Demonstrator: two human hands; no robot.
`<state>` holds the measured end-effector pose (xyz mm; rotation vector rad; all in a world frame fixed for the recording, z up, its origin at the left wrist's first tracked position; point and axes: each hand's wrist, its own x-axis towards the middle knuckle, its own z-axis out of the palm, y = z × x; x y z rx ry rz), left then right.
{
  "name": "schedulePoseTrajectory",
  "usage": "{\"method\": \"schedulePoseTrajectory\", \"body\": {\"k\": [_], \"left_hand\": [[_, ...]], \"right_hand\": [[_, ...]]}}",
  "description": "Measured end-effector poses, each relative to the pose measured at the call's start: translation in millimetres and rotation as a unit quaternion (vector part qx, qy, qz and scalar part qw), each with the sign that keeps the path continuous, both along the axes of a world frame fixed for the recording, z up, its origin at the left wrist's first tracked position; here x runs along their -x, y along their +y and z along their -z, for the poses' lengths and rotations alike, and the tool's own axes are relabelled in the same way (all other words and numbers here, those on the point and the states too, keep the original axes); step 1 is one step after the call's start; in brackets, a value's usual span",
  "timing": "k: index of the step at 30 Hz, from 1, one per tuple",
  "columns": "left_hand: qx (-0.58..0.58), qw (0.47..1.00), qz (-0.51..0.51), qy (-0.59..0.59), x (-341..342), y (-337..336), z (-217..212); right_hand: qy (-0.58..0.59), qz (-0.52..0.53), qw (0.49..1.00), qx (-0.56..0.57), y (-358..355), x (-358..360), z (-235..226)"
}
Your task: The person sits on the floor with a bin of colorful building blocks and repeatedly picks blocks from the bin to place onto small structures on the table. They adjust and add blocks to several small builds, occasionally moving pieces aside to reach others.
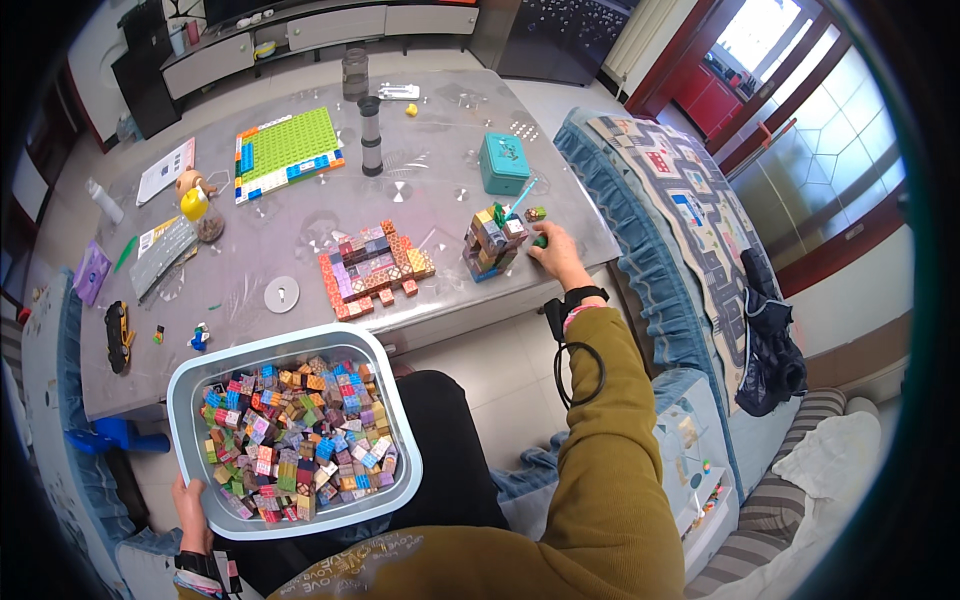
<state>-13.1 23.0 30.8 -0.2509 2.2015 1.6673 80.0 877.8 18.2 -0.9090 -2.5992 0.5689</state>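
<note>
My left hand (pixel 191 512) grips the near-left side of a light-blue plastic basin (pixel 404 455), which rests against my lap. A heap of small multicoloured toy building bricks (pixel 295 440) fills it. On the table, my right hand (pixel 562 256) is closed, its fingertips on a small dark-green toy piece (pixel 540 240). Just left of those fingers stands a small tower of bricks (pixel 490 248) with green parts and a light-blue stick on top. Further left lies a low rectangular brick structure (pixel 370 265), mostly orange-brown with purple and grey bricks inside.
Farther back on the table (pixel 300 225) lie a green baseplate with a brick border (pixel 290 150), a teal box (pixel 504 163) and a dark cylindrical bottle (pixel 370 135). A white disc (pixel 281 294) and a toy car (pixel 119 338) are nearer. A blue-covered sofa (pixel 640 250) flanks the right side.
</note>
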Motion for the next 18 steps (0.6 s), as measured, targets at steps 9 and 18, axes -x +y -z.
{"method": "schedulePoseTrajectory", "body": {"k": [9, 18], "left_hand": [[-0.005, 0.999, -0.044, -0.004, -3.4, 4.8, -1.0], [0.002, 1.000, -0.014, 0.002, -4.6, 6.9, -2.8]], "right_hand": [[0.006, -0.024, 0.998, -0.052, -8.0, 30.5, 12.0], [-0.025, -0.022, 0.998, -0.060, -11.2, -2.0, -8.4]]}}
